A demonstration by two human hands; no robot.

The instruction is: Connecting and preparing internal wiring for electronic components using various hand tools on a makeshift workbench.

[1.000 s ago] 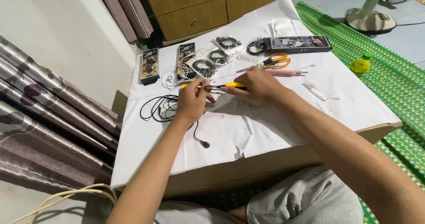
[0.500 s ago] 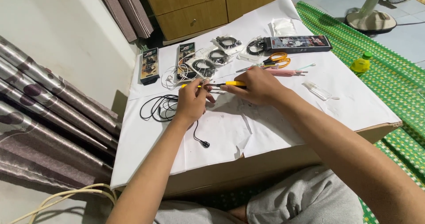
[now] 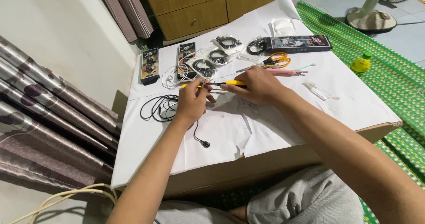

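Yellow-handled tool (image 3: 233,83), mid-frame, is clamped in the right hand (image 3: 256,87); the left hand (image 3: 192,102) pinches its tip end shut. Just left lies a coiled black cable (image 3: 160,107) on white paper (image 3: 274,131). Orange scissors (image 3: 279,59) sit above.
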